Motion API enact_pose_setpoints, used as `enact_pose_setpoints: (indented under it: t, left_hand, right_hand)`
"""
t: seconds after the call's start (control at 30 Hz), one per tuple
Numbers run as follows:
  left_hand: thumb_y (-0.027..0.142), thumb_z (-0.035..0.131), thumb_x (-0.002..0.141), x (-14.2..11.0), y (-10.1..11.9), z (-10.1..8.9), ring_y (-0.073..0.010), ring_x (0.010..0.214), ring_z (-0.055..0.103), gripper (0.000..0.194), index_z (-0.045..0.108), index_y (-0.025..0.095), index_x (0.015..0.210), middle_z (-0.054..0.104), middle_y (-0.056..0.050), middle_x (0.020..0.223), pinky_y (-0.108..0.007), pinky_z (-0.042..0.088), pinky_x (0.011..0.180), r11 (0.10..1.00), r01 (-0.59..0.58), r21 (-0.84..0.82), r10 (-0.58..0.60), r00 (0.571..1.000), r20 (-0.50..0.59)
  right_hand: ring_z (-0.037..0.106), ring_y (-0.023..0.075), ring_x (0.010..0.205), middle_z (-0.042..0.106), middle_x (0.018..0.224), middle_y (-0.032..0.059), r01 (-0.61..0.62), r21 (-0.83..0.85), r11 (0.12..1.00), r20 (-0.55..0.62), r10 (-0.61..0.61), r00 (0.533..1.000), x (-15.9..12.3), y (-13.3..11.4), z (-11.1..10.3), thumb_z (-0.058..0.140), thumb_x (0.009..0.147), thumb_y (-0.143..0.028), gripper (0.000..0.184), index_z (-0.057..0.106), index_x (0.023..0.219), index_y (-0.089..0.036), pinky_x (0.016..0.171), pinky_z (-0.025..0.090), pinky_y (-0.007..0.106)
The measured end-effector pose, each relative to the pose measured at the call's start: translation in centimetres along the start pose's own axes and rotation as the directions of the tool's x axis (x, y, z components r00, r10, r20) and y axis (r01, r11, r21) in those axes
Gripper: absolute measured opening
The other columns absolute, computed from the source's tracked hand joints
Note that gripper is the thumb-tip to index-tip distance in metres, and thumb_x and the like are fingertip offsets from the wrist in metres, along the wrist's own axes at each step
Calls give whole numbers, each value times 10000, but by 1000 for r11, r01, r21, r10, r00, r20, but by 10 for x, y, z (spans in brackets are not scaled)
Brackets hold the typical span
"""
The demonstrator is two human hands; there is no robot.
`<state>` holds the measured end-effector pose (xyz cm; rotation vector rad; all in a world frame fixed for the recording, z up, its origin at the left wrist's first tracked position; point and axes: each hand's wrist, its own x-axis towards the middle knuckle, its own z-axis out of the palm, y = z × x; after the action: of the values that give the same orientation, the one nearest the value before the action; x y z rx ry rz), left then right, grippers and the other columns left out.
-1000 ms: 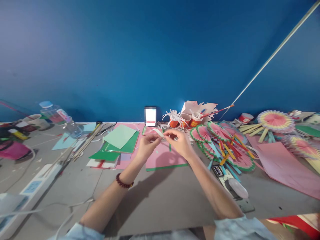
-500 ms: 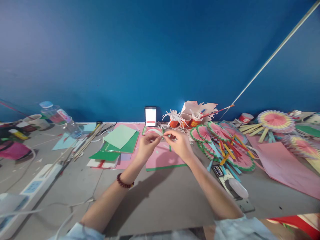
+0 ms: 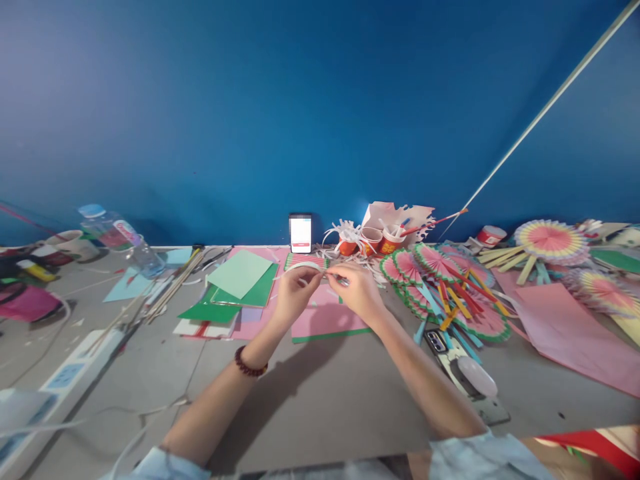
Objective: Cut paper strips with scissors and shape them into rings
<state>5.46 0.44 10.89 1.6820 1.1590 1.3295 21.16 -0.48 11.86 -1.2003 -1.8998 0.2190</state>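
Note:
My left hand (image 3: pixel 297 293) is closed in a pinch on a thin white strip (image 3: pixel 301 265), which curves up and back over the fingers. Facing it, my right hand (image 3: pixel 359 293) pinches at the strip's right end, the fingertips of both hands almost touching. What exactly lies between the right fingertips is too small to see clearly. Below the hands lies a pink sheet (image 3: pixel 320 320) with a green edge along its front. A pleated pink, green and white paper piece (image 3: pixel 317 259) lies just behind the left hand.
Green sheets (image 3: pixel 213 308) and a pale green sheet (image 3: pixel 241 275) are stacked to the left. A lit phone (image 3: pixel 301 233) leans on the wall beside red paper cups (image 3: pixel 390 241). Pleated paper fans (image 3: pixel 487 323) and another phone (image 3: pixel 470 380) lie right; a power strip (image 3: pixel 67 380) left.
The white strip now arches further left over my left hand. My right fingers have curled slightly more; both hands stay in nearly the same place.

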Motion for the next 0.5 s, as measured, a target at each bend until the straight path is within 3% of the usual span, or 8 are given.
enact_pose_setpoints:
  t: [0.3, 0.5]
  left_hand:
    - [281, 548, 805, -4, 10, -2, -137, 590, 558, 184, 667, 177, 712, 690, -36, 702, -238, 411, 544, 979, -99, 177, 88, 994, 66]
    - [251, 524, 815, -4, 5, -3, -138, 589, 552, 174, 669, 182, 749, 695, -36, 715, -240, 408, 551, 958, -134, 253, 112, 989, 98]
  right_hand:
    - [621, 217, 802, 720, 829, 62, 42, -69, 997, 32, -40, 999, 1, -2, -3, 543, 804, -136, 181, 708, 797, -208, 758, 468, 319]
    - [624, 213, 818, 717, 810, 51, 39, -78, 996, 58, -35, 998, 2, 0, -3, 545, 781, -100, 190, 693, 772, -219, 770, 461, 310]
